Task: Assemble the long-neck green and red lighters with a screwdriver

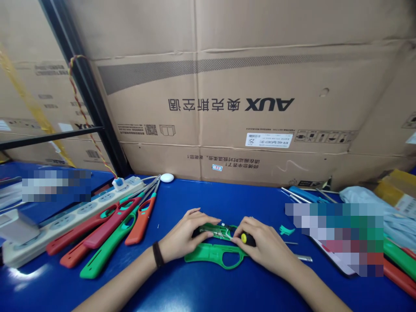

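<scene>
On the blue table lies an opened green lighter casing in two halves. The nearer half-shell (208,255), with its loop-shaped trigger guard, lies on the table just below my hands. My left hand (183,235) grips the left end of the farther half-shell (218,230), thumb and fingers around it; small inner parts and a thin white wire show inside. My right hand (264,243) has a screwdriver (249,239) with a black and yellow handle tucked in its fingers. Its thumb and fingertips are at the white wire; whether they pinch it I cannot tell.
Several red, orange and green lighters (110,242) lie at left beside a white power strip (87,212). A white oval object (167,177) sits near the back. A small green trigger piece (286,230) and a metal tube (303,258) lie at right. A large cardboard box (227,78) stands behind.
</scene>
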Demonstrator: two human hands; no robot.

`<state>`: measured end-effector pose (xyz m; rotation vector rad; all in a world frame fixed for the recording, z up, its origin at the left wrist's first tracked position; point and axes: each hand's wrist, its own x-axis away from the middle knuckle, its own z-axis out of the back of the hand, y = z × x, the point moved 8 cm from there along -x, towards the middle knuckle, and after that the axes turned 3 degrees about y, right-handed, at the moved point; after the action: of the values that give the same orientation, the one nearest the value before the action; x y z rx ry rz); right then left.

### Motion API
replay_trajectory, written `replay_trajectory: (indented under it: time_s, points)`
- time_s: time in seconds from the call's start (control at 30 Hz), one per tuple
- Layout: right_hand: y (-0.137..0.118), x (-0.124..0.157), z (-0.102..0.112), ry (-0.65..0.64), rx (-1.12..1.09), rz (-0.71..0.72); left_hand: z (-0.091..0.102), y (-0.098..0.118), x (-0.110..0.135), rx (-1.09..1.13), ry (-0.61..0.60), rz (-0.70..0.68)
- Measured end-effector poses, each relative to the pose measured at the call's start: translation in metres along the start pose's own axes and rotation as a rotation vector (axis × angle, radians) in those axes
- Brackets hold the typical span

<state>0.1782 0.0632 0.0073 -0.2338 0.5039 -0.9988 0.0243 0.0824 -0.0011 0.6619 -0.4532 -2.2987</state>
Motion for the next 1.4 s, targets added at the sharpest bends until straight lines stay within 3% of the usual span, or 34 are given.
replay_trajectory:
  time_s: [0.53,1.4]
  points:
    - [-0.001,-0.002,0.001,-0.004,-0.053,-0.006,0.001,-0.011,0.001,-0.067,-0.007,-0.016]
    - [-0.004,-0.005,0.003,0.037,-0.005,0.003,-0.007,0.015,0.0,-0.111,-0.075,-0.069]
